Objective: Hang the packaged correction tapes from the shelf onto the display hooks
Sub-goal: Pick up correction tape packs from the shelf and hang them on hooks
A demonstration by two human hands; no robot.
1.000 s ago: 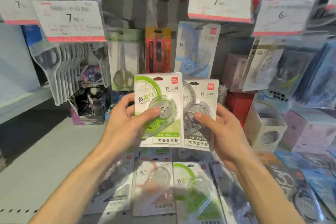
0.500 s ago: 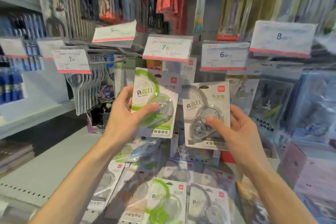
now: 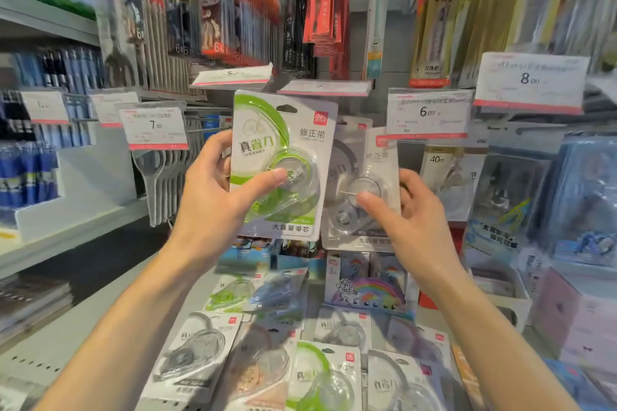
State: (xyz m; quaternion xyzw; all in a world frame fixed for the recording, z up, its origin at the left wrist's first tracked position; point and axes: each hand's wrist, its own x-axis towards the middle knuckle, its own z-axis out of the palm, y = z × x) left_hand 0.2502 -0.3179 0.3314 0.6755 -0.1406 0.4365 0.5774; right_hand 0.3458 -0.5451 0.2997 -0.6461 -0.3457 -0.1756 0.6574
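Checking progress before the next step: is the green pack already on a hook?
No. The left hand holds the green pack in front of the display, its hang hole empty and no hook through it.

Bright, even overhead store light; wide-angle bowing and heavy motion blur toward edges, price tags perhaps illegible.
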